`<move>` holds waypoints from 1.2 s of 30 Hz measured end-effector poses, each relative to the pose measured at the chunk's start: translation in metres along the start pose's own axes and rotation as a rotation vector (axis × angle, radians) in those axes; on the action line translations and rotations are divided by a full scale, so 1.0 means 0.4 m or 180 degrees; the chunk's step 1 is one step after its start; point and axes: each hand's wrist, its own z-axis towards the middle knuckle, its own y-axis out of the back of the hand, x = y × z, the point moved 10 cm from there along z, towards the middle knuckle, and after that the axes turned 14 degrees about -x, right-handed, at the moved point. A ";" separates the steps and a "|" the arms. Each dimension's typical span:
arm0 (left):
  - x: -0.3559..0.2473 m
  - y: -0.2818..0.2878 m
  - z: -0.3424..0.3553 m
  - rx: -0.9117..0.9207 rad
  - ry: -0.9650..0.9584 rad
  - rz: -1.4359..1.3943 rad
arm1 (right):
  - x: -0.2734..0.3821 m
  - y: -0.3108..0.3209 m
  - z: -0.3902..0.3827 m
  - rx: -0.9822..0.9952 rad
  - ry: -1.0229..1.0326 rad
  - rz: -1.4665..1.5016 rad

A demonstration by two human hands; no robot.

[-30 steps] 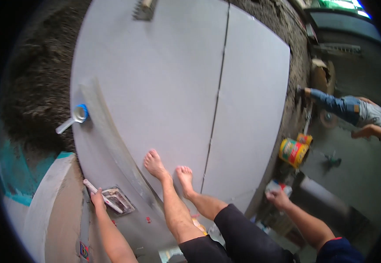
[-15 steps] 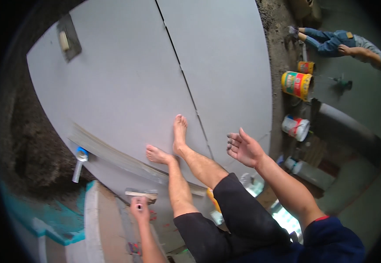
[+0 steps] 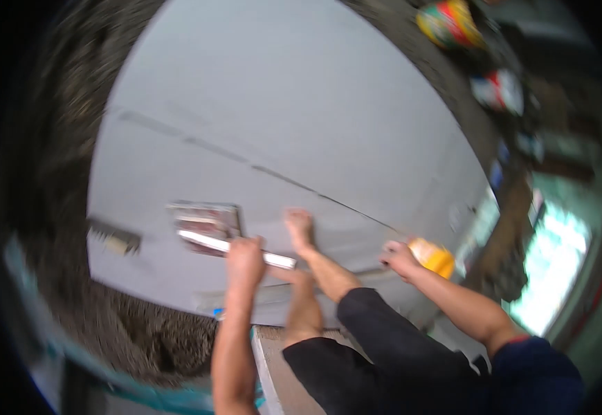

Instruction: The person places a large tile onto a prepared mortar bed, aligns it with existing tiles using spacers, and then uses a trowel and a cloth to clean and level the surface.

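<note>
My left hand (image 3: 245, 259) is closed around a long white bar (image 3: 280, 261) above the grey board (image 3: 259, 83). Behind the bar shows a square, grey-edged plate with reddish-brown smears (image 3: 211, 216); blur hides whether the two are joined. My right hand (image 3: 399, 260) is beside a yellow-and-orange container (image 3: 436, 257). Its fingers look curled but are smeared, and whether they touch the container is unclear. On the board at the left lies a trowel with a pale handle (image 3: 115, 243). My bare foot (image 3: 299, 229) rests on the board, between my hands.
A dark seam (image 3: 287, 180) runs across the board. Rough brown soil or mortar (image 3: 156, 339) borders it. A yellow-and-red bucket (image 3: 451, 24) and a white-and-red bucket (image 3: 498, 91) stand beyond the right edge. Bright light comes through an opening (image 3: 553, 256) at the right.
The view has swung round, so the seam and buckets sit differently. My left hand has come up over the board with its tool. My right hand, earlier spread, is now beside the yellow container.
</note>
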 end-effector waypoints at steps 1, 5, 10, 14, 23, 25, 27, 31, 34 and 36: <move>-0.045 0.026 0.081 -0.0079 -0.0400 0.0283 | -0.016 0.022 0.029 0.0179 0.0102 -0.0063; -0.164 -0.087 0.306 0.0848 -0.1234 0.1353 | -0.214 0.053 -0.008 -0.0069 -0.0114 -0.0397; -0.218 -0.303 0.452 0.1338 -0.2244 0.2637 | -0.563 -0.107 -0.091 -0.0365 -0.0537 -0.0337; -0.228 -0.508 0.468 0.1333 -0.3025 0.3054 | -0.693 -0.147 -0.171 -0.0747 -0.0593 0.0038; -0.433 -0.758 0.372 0.2994 -0.2756 0.1785 | -1.028 -0.140 -0.056 -0.1710 -0.1299 0.0494; -0.625 -0.836 0.381 0.2832 -0.2728 0.0930 | -1.106 -0.116 0.053 -0.2031 -0.1400 0.0866; -0.771 -0.915 0.424 0.2208 -0.2891 0.0780 | -1.043 0.012 0.233 -0.2202 -0.1420 0.0787; -1.004 -1.095 0.459 0.0781 -0.3492 0.1023 | -1.038 0.288 0.584 -0.3112 -0.0604 0.0961; -1.126 -1.248 0.434 0.0503 -0.3125 0.1400 | -1.087 0.535 0.834 -0.3506 -0.0314 0.0777; -1.221 -1.312 0.402 0.0205 -0.2818 0.1271 | -1.150 0.710 0.954 -0.3956 -0.0442 0.0535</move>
